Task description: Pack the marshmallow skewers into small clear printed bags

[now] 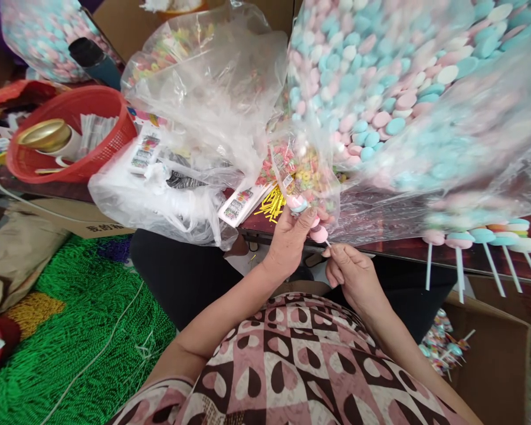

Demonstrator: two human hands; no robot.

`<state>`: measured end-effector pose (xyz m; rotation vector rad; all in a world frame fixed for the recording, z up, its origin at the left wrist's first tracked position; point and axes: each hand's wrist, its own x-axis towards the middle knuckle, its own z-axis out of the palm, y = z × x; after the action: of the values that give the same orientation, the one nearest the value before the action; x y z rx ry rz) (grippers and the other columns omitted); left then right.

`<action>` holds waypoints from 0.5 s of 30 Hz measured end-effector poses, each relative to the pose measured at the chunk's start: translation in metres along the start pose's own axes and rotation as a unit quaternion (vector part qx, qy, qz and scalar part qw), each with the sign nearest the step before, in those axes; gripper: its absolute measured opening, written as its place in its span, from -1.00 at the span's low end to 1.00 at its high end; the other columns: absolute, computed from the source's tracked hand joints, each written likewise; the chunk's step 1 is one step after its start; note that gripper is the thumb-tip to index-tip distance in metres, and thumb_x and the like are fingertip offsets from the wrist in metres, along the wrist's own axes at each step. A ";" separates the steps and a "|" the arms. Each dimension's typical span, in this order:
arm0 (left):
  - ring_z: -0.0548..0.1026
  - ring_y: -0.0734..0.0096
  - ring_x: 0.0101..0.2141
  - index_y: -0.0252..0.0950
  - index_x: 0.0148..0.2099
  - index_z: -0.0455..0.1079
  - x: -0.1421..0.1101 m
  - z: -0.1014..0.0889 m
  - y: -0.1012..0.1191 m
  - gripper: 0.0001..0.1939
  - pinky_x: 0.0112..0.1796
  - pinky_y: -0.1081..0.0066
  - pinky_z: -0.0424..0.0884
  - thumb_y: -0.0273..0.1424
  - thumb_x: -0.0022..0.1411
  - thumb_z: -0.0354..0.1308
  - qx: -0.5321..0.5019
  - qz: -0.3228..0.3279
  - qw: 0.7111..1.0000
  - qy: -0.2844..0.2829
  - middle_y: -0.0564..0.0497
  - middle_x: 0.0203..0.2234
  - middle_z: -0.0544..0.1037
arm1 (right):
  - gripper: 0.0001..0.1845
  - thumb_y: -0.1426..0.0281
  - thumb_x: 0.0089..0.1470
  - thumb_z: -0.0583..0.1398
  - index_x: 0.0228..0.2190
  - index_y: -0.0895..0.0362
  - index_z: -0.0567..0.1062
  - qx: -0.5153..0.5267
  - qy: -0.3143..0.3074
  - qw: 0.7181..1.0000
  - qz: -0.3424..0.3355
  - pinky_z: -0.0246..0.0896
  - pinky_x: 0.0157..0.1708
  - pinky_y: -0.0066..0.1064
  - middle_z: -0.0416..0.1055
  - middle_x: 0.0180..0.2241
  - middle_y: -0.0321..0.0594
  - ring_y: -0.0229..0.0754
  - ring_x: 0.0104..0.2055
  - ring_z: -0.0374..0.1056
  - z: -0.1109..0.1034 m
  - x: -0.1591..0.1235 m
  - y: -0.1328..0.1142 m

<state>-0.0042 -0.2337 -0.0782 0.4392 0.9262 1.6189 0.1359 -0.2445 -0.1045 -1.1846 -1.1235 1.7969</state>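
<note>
The left hand [288,237] pinches the candy pop [319,234], likely light and squashy; the right hand [353,270] pinches its stick [328,243], the safer hold.

Soft light here, glare glinting off the clear bag [221,100], upper centre; candy bag [464,136], right, badly blurred!

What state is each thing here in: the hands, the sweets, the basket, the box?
Left hand: closed around a lollipop
Right hand: fingers pinching its stick
Row of lollipops: lying side by side
Bag of pink, blue and white candies: bulging; cannot tell if sealed
Yellow strips: loose, piled
Red basket: open, holding several things
Cardboard box: open, some sweets inside
</note>
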 end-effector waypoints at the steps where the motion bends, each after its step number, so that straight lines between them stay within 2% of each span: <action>1: 0.53 0.46 -0.41 -0.19 -0.11 0.38 0.000 0.000 0.000 -0.57 -0.34 0.42 0.42 -0.11 0.05 0.38 -0.005 -0.003 1.000 0.000 0.11 -0.43 0.53 | -0.67 0.09 0.12 0.27 -0.40 0.12 0.53 -0.004 0.002 1.000 -0.008 0.03 -0.63 -0.48 0.13 -0.76 -0.49 -0.36 -0.72 0.12 -0.001 0.000 0.001; 5: 0.51 0.50 -0.43 -0.19 -0.04 0.37 0.001 -0.002 0.002 -0.54 -0.36 0.44 0.40 -0.17 0.06 0.39 -0.012 -0.016 1.000 -0.008 0.11 -0.41 0.54 | -0.76 0.20 0.10 0.31 -0.24 0.08 0.57 -0.043 0.018 0.997 -0.061 0.16 -0.51 -0.45 0.33 -0.67 -0.43 -0.32 -0.61 0.24 -0.007 -0.001 0.006; 8: 0.53 0.45 -0.40 -0.19 0.01 0.36 0.003 -0.003 0.009 -0.50 -0.32 0.39 0.42 -0.13 0.08 0.37 -0.011 -0.035 0.999 -0.040 0.06 -0.38 0.57 | -0.82 0.23 0.11 0.30 -0.29 0.06 0.60 -0.067 0.054 0.993 -0.085 0.17 -0.51 -0.44 0.30 -0.66 -0.42 -0.32 -0.60 0.21 -0.011 -0.002 0.011; 11: 0.58 0.31 -0.28 -0.16 0.03 0.38 0.005 -0.003 0.023 -0.46 -0.25 0.30 0.46 -0.04 0.06 0.35 -0.039 -0.018 0.998 -0.041 0.00 -0.31 0.60 | -0.86 0.26 0.09 0.31 -0.35 0.06 0.63 -0.090 0.076 0.986 -0.116 0.21 -0.47 -0.42 0.37 -0.59 -0.36 -0.28 -0.52 0.26 -0.013 -0.002 0.011; 13: 0.59 0.25 -0.23 -0.16 -0.02 0.40 0.006 -0.003 0.033 -0.51 -0.24 0.27 0.47 -0.04 0.07 0.34 -0.057 -0.003 0.998 -0.036 -0.03 -0.28 0.61 | -0.87 0.26 0.08 0.32 -0.39 0.06 0.63 -0.100 0.077 0.983 -0.132 0.24 -0.43 -0.41 0.43 -0.52 -0.31 -0.26 -0.46 0.31 -0.013 -0.002 0.008; 15: 0.59 0.24 -0.23 -0.17 -0.11 0.42 0.007 -0.002 0.039 -0.60 -0.26 0.28 0.48 -0.09 0.08 0.35 -0.071 0.006 0.997 -0.039 0.00 -0.32 0.59 | -0.85 0.25 0.12 0.29 -0.37 0.05 0.62 -0.105 0.074 0.983 -0.131 0.26 -0.42 -0.40 0.42 -0.55 -0.32 -0.27 -0.48 0.32 -0.011 -0.004 0.006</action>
<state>-0.0326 -0.2288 -0.0512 0.4073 0.7453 1.6550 0.1474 -0.2471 -0.1110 -1.2054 -1.3363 1.3979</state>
